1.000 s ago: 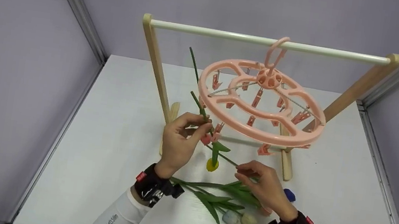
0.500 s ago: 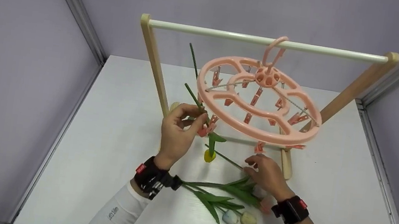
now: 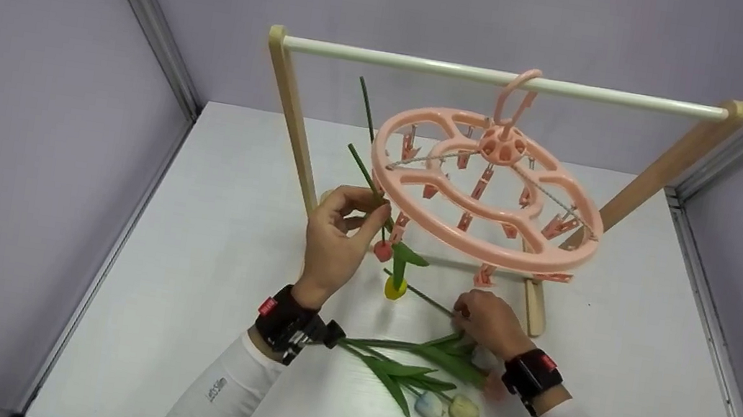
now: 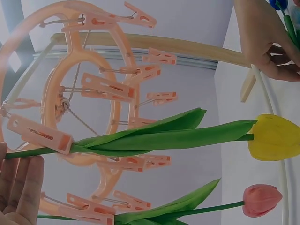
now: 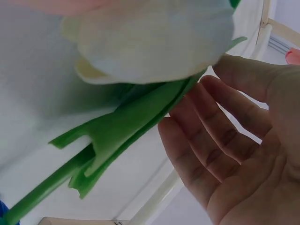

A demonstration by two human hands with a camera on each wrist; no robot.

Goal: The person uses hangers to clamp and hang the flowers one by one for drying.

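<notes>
Under the rim of the round pink plastic peg hanger [image 3: 490, 189], the person's left hand [image 3: 337, 247] is raised with thumb and fingers curled in a pinch around a pink clothes peg [image 3: 400, 228] and the thin green stem [image 3: 367, 179] that sits in it. From the left wrist view that peg [image 4: 40, 135] grips the stem of a yellow artificial tulip [image 4: 272, 137], which hangs head down; a second, red-pink tulip [image 4: 261, 199] hangs just beside it from a neighbouring peg. In the head view the yellow bloom [image 3: 394, 287] dangles lowest, with the red bud [image 3: 383, 250] close to the left palm.

Lower and to the right, the right hand [image 3: 488, 321] hovers just above the white table [image 3: 208, 229], fingertips pinched on the end of another green stem [image 3: 419, 293] that slants up toward the hanging flowers. The right wrist view shows the fingers [image 5: 220, 131] only loosely curved next to broad green leaves [image 5: 126, 136] and a pale bloom [image 5: 150, 37], so I cannot tell how firm that pinch is.

Between the two forearms a bunch of loose artificial tulips [image 3: 414, 371] lies flat on the table, stems pointing left, with a pale blue head [image 3: 429, 406] and a cream head [image 3: 463, 409] nearest me.

The hanger's hook [image 3: 516, 98] hangs over the white crossbar [image 3: 506, 79] of a light wooden rack [image 3: 290, 117], standing at the back of the table.
</notes>
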